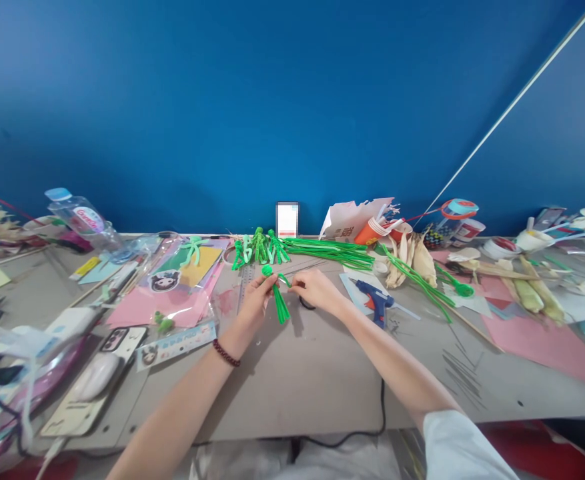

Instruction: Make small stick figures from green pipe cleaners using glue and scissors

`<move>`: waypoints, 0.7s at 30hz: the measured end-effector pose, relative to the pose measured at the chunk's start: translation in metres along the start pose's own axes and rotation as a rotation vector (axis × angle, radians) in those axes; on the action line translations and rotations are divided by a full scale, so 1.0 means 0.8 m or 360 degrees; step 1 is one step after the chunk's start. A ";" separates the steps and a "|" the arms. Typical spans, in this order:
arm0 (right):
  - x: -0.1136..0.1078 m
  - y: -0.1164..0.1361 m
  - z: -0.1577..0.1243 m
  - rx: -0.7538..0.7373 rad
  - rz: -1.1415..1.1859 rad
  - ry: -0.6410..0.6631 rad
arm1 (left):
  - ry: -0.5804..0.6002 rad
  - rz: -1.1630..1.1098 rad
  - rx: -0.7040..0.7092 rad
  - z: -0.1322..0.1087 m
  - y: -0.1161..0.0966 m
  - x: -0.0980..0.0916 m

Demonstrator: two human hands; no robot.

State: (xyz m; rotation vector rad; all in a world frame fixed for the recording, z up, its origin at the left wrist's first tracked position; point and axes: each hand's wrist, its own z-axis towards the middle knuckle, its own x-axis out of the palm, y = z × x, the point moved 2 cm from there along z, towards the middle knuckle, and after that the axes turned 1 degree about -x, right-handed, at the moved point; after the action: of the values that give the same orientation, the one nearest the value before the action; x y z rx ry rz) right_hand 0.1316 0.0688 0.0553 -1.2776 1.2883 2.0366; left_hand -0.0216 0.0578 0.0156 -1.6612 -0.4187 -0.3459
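Note:
My left hand [258, 298] is closed on a green pipe-cleaner figure [278, 301] with a round coiled head at its top, held upright just above the grey table [322, 373]. My right hand [316, 291] pinches a side strand of the same figure, fingers pressed together. A dark bead bracelet [226, 353] circles my left wrist. Behind the hands lies a pile of finished green pipe-cleaner shapes [259, 249] and a bundle of straight green pipe cleaners [332, 251].
A blue glue gun [376, 301] lies right of my right hand, its black cord running off the front edge. Pink paper sheets and packets [172, 293] sit to the left, a plastic bottle [85, 223] further back. Corn husks [415, 259], cups and more pink paper [547, 343] fill the right.

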 end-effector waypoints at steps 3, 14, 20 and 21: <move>-0.005 -0.020 0.006 0.0056 -0.0077 -0.0112 | 0.0046 0.0154 -0.0011 -0.005 0.003 0.005; -0.051 0.024 -0.022 -0.0073 -0.0233 -0.0209 | -0.0007 0.0559 0.0076 -0.007 0.005 0.004; -0.025 0.035 -0.022 0.0068 -0.0117 -0.0152 | -0.0082 0.0117 0.0095 0.003 -0.005 -0.006; -0.019 0.030 -0.019 0.0099 -0.0110 -0.0107 | -0.0045 0.0066 0.0093 0.002 -0.007 -0.005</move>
State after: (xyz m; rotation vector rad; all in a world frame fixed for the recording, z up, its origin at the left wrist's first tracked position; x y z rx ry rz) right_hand 0.1288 0.0459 0.0776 -1.1991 1.2498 1.9596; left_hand -0.0274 0.0601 0.0183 -1.6169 -0.4115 -0.2773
